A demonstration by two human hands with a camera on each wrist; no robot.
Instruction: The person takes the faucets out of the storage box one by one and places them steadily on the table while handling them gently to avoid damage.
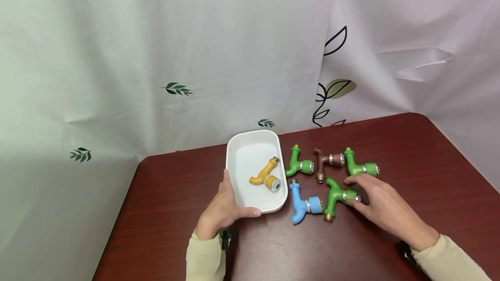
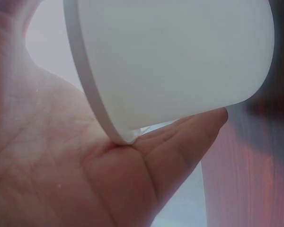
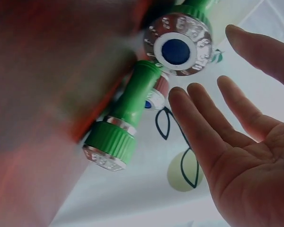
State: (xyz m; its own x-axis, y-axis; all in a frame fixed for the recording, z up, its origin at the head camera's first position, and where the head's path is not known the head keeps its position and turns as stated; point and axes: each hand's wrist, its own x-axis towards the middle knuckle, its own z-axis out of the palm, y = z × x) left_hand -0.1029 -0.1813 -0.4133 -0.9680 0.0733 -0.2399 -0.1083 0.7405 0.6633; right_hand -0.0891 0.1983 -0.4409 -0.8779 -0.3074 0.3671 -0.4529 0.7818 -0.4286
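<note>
My left hand (image 1: 224, 209) grips a white plastic tray (image 1: 244, 157) at its near left corner, with the thumb along the near rim and the fingers along the left side. Inside the tray lies a yellow tap (image 1: 265, 173). In the left wrist view, the palm meets the tray's rim and the fingers lie along its outer wall (image 2: 180, 56). My right hand (image 1: 384, 200) is spread beside the near green tap (image 1: 335, 194), thumb and fingers either side of its knob. The right wrist view shows a gap between the fingertips and this knob (image 3: 177, 49).
Right of the tray lie a blue tap (image 1: 300, 205), a green tap (image 1: 294, 161) and a dark red tap (image 1: 322, 161). Another green tap (image 1: 354, 166) is just beyond my right fingers. A patterned white curtain (image 1: 215, 55) hangs behind the dark red table (image 1: 168, 198).
</note>
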